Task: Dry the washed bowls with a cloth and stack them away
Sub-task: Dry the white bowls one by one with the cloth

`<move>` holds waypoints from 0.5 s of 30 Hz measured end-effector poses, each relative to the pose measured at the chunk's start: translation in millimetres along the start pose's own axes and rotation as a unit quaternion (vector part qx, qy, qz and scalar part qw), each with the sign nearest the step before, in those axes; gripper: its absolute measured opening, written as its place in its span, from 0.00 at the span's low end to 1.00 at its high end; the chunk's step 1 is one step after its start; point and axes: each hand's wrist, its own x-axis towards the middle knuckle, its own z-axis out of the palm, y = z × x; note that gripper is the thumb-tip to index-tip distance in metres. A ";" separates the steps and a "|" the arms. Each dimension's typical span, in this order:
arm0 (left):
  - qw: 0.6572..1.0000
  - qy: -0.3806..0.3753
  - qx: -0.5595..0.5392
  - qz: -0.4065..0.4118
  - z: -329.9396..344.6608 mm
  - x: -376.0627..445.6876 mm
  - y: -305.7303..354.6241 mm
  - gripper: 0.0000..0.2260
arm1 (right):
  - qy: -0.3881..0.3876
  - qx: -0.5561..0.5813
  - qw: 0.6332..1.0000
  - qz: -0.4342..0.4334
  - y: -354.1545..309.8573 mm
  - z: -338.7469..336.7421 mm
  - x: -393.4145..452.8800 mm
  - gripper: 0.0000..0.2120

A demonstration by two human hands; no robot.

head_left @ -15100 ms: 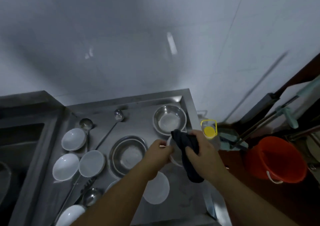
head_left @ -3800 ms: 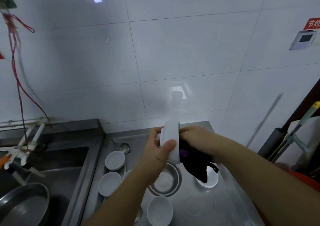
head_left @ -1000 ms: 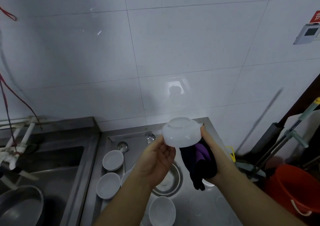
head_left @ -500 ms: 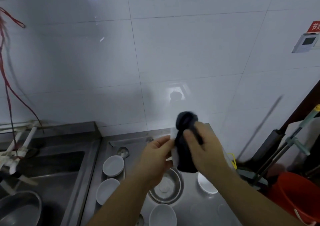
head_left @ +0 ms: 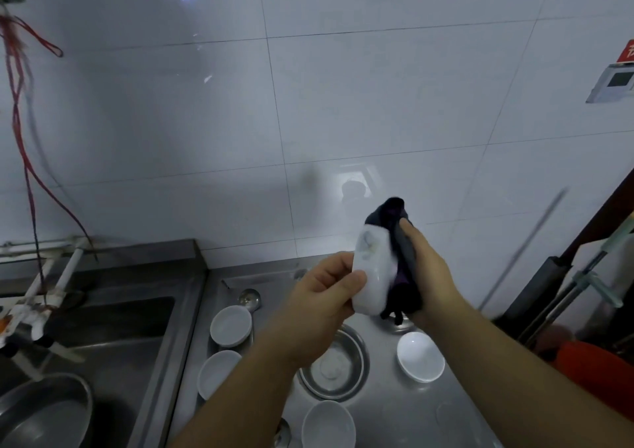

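My left hand grips a small white bowl, held on edge in the air above the steel counter. My right hand presses a dark cloth against the bowl's right side, fingers wrapped over the cloth. The cloth bunches above the rim and hangs below the bowl. Several white bowls lie on the counter: one right of the steel bowl, two at the left and one at the front.
A steel bowl sits mid-counter, a ladle behind it. A sink with a steel basin is at the left. An orange bucket and mop handles stand at the right. White tiled wall behind.
Since half a second ago the bowl has turned on edge so its white outside shows, and the cloth has shifted to its right side. Both hands have stayed at about the same height.
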 end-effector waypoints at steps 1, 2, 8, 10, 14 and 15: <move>1.000 0.000 -0.006 0.013 1.7 1.2 1.3 0.09 | -0.013 0.039 0.998 0.037 2.6 0.3 -1.5 0.21; 1.000 0.000 -0.008 0.023 2.9 2.5 2.0 0.10 | -0.022 0.059 0.996 0.060 6.0 1.0 -3.0 0.23; 0.999 0.019 0.023 0.018 8.8 8.2 5.9 0.15 | -0.023 0.089 0.993 0.072 12.9 -0.4 -3.2 0.22; 1.000 0.027 -0.004 -0.003 6.7 9.2 13.8 0.20 | -0.025 0.087 0.994 0.060 7.9 -2.5 -5.0 0.20; 0.998 0.039 -0.042 -0.028 3.5 9.0 20.4 0.16 | -0.026 0.089 0.995 0.046 2.5 -3.5 -8.5 0.15; 0.999 0.033 -0.036 -0.021 3.6 8.7 17.7 0.17 | -0.019 0.098 0.994 0.051 3.4 -2.0 -9.6 0.16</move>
